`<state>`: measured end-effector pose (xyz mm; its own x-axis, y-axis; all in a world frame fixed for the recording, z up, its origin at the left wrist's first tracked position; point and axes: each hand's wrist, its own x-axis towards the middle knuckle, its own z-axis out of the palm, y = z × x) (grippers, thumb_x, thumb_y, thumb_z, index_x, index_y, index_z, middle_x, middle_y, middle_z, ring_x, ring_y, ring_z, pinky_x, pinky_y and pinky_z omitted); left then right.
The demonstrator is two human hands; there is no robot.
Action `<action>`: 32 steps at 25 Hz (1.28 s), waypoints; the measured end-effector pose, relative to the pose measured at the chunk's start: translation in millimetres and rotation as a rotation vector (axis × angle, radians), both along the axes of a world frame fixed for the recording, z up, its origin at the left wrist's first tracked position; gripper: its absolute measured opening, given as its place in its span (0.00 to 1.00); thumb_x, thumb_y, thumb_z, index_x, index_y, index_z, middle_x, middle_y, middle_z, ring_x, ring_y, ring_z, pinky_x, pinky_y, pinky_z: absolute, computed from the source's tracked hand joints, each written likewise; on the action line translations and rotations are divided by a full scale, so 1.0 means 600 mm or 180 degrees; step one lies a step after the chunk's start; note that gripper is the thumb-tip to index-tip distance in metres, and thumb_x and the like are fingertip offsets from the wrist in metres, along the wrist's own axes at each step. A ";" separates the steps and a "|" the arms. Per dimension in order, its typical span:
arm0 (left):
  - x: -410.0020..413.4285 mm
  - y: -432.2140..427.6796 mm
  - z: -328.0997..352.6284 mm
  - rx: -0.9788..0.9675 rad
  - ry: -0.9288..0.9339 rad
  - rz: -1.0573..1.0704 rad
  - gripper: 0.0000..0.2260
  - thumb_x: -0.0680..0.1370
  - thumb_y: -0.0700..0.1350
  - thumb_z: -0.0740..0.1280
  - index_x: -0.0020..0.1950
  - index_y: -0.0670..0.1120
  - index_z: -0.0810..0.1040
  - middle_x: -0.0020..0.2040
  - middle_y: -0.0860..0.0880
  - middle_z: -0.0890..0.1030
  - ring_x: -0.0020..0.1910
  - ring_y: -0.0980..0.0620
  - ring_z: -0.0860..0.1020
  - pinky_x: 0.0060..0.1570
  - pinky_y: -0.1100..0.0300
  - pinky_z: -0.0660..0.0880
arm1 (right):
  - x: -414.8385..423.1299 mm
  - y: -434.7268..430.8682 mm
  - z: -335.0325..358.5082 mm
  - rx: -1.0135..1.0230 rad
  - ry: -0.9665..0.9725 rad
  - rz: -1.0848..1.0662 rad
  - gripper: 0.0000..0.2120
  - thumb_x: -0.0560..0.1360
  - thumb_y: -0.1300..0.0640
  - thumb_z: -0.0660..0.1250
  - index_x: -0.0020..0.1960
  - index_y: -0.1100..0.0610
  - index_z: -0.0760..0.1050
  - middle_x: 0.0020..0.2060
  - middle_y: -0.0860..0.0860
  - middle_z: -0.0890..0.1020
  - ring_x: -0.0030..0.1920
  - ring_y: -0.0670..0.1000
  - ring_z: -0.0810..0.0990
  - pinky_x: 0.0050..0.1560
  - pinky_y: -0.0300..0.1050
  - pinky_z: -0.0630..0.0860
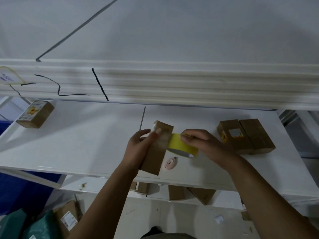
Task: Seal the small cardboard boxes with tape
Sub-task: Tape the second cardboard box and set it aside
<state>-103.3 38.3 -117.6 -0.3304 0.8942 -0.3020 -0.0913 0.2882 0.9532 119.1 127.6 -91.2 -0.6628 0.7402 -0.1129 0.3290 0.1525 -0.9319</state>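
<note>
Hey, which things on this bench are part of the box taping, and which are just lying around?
In the job: small box in left hand; yellow tape roll in right hand; pink cutter; two boxes at right; far-left box.
Lying about: green bags and labelled parcel on the floor; blue container.

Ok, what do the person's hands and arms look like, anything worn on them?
No gloves: the left hand and right hand are bare. The left forearm and right forearm are bare too, with no sleeve in view down to the frame's edge. No watch, ring, band or marking shows.
</note>
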 end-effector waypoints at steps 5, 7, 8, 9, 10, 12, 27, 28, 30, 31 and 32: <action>-0.003 -0.010 -0.007 0.0182 -0.1074 0.0031 0.32 0.73 0.67 0.74 0.64 0.44 0.83 0.58 0.35 0.85 0.52 0.37 0.85 0.53 0.42 0.83 | 0.015 0.006 0.003 0.0220 0.0015 -0.0247 0.36 0.69 0.26 0.71 0.32 0.60 0.68 0.29 0.53 0.64 0.33 0.50 0.66 0.38 0.48 0.62; 0.013 -0.015 -0.016 0.0336 -0.1548 -0.0212 0.32 0.75 0.66 0.73 0.70 0.45 0.79 0.60 0.37 0.84 0.55 0.37 0.85 0.52 0.43 0.83 | 0.012 0.014 0.001 0.0464 -0.0534 -0.0559 0.37 0.62 0.20 0.70 0.28 0.54 0.65 0.26 0.47 0.62 0.29 0.46 0.66 0.36 0.46 0.63; 0.022 -0.017 -0.022 0.0339 -0.1737 -0.0292 0.31 0.76 0.66 0.72 0.71 0.46 0.79 0.62 0.37 0.84 0.56 0.37 0.85 0.53 0.43 0.83 | 0.011 0.018 -0.002 0.0477 -0.0650 -0.0627 0.36 0.61 0.21 0.72 0.27 0.53 0.66 0.25 0.47 0.62 0.29 0.47 0.66 0.37 0.46 0.64; 0.029 -0.017 -0.028 0.0252 -0.1896 -0.0340 0.31 0.77 0.67 0.69 0.71 0.47 0.80 0.64 0.37 0.84 0.58 0.37 0.85 0.54 0.43 0.82 | 0.010 0.023 -0.004 0.0467 -0.0699 -0.0621 0.35 0.61 0.22 0.73 0.27 0.53 0.68 0.25 0.48 0.63 0.28 0.47 0.67 0.37 0.46 0.65; 0.033 -0.018 -0.031 0.0095 -0.1997 -0.0382 0.31 0.78 0.67 0.67 0.72 0.47 0.80 0.66 0.36 0.83 0.60 0.36 0.84 0.57 0.42 0.81 | 0.010 0.027 -0.004 0.0463 -0.0746 -0.0584 0.34 0.61 0.23 0.75 0.28 0.54 0.69 0.25 0.49 0.63 0.28 0.47 0.68 0.36 0.46 0.65; 0.028 -0.015 -0.032 -0.0171 -0.1832 -0.0450 0.29 0.81 0.68 0.62 0.71 0.48 0.81 0.67 0.36 0.83 0.62 0.36 0.84 0.58 0.42 0.81 | 0.012 0.030 -0.002 0.0438 -0.0799 -0.0513 0.35 0.60 0.24 0.76 0.28 0.56 0.71 0.25 0.50 0.64 0.27 0.46 0.67 0.36 0.46 0.64; -0.034 -0.011 -0.050 -0.0226 -0.1559 -0.0446 0.20 0.81 0.62 0.68 0.60 0.48 0.87 0.55 0.39 0.87 0.49 0.41 0.87 0.45 0.49 0.85 | 0.039 0.053 -0.027 0.0586 -0.0973 -0.0521 0.40 0.58 0.16 0.67 0.26 0.53 0.63 0.25 0.47 0.61 0.27 0.47 0.65 0.33 0.44 0.62; -0.031 -0.013 -0.064 -0.0253 -0.1740 -0.0450 0.20 0.82 0.61 0.67 0.61 0.48 0.87 0.54 0.40 0.86 0.48 0.42 0.87 0.44 0.50 0.85 | 0.036 0.061 -0.036 0.0671 -0.1181 -0.0562 0.40 0.57 0.15 0.67 0.26 0.52 0.61 0.25 0.47 0.59 0.26 0.47 0.63 0.33 0.44 0.61; -0.032 -0.002 -0.085 -0.0339 -0.1839 -0.0312 0.21 0.82 0.61 0.67 0.64 0.46 0.85 0.53 0.41 0.86 0.47 0.43 0.87 0.44 0.50 0.85 | 0.027 0.080 -0.059 0.0770 -0.1263 -0.0499 0.38 0.61 0.17 0.67 0.28 0.52 0.61 0.25 0.47 0.59 0.26 0.47 0.63 0.34 0.46 0.61; -0.036 0.012 -0.092 -0.0412 -0.1706 -0.0195 0.23 0.82 0.62 0.66 0.65 0.46 0.83 0.53 0.41 0.86 0.47 0.43 0.87 0.44 0.50 0.85 | 0.024 0.089 -0.072 0.0817 -0.1272 -0.0460 0.37 0.65 0.19 0.66 0.29 0.53 0.63 0.26 0.47 0.62 0.27 0.48 0.66 0.34 0.46 0.61; -0.043 0.029 -0.098 -0.0514 -0.1411 -0.0060 0.24 0.82 0.63 0.66 0.66 0.45 0.82 0.53 0.41 0.87 0.47 0.43 0.87 0.45 0.49 0.85 | 0.022 0.098 -0.084 0.0865 -0.1324 -0.0436 0.33 0.69 0.23 0.65 0.32 0.54 0.67 0.27 0.48 0.67 0.29 0.48 0.70 0.34 0.47 0.62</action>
